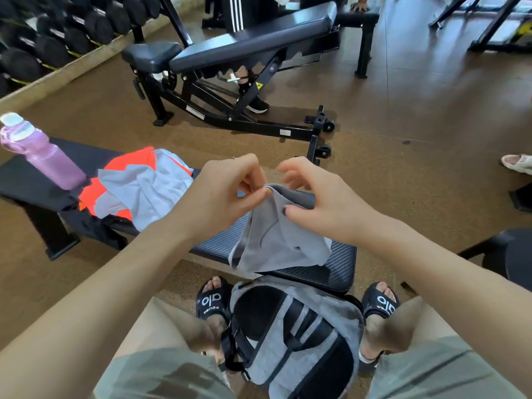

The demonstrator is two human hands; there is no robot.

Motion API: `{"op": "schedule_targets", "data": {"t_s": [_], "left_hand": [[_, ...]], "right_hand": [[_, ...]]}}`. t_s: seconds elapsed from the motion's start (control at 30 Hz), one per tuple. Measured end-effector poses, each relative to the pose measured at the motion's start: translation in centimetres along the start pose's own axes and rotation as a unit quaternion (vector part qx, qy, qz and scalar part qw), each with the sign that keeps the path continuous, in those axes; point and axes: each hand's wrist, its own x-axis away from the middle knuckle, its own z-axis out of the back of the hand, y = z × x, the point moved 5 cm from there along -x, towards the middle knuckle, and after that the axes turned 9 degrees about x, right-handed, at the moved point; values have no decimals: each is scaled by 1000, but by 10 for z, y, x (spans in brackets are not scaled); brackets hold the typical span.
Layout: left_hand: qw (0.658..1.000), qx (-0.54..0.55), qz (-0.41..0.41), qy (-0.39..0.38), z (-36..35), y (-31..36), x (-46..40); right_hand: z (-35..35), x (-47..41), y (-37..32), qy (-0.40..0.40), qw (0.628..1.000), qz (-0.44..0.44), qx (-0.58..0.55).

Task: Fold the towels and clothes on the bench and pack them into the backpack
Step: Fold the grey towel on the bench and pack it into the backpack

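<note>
Grey towel (pixel 273 237) hangs over the bench (pixel 336 272), left hand (pixel 227 191) and right hand (pixel 319 197) each pinching its top edge

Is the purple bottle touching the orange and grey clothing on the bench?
Cannot tell. In the head view the purple bottle stands close beside the orange and grey clothing, but neither contact nor gap shows plainly.
</note>
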Motion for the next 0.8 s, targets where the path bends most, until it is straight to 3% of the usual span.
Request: {"op": "schedule_targets", "data": {"t_s": [0.23,0.4,0.7,0.8], "left_hand": [[997,81,3,-4,-3,12,-4],[991,109,77,12,-22,0,12],[990,108,87,25,-36,-2,17],[994,50,84,51,-35,-3,18]], "right_hand": [[5,-4,-11,46,993,4,-112],[8,-3,-10,67,989,0,-133],[14,-5,-6,70,994,14,-85],[19,-7,-6,96,993,17,-67]]}}
